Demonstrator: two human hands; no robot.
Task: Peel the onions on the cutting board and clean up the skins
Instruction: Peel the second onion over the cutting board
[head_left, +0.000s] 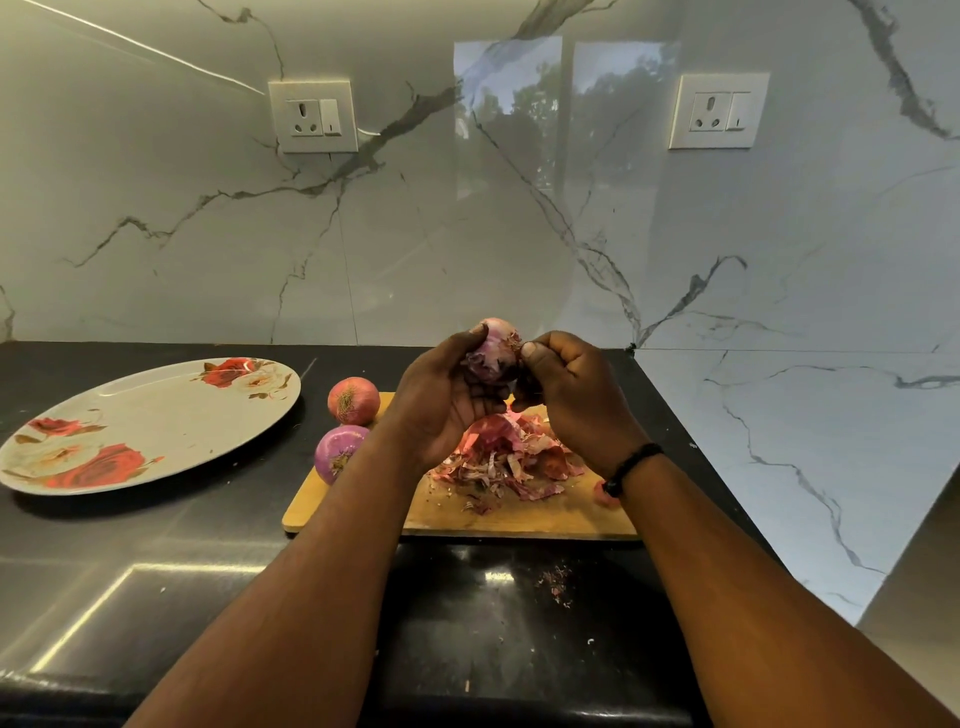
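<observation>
While the left hand (441, 400) cups the onion (493, 348) above the cutting board (519, 514), the right hand (566, 384) pinches its skin, so scraps likely drop onto the pile of skins (509, 457).

a rectangular wooden cutting board (519, 514) lies on the black glossy worktop (208, 571), before the white marble-veined wall (467, 234). a heap of reddish papery onion skins (506, 457) sits on the board's middle. two round red onions, one unpeeled (353, 400) behind one peeled (337, 453), rest at the board's left edge. left of them, well apart, lies an oval rose-patterned plate (150, 423). two white wall sockets (313, 115) sit on the wall above.
</observation>
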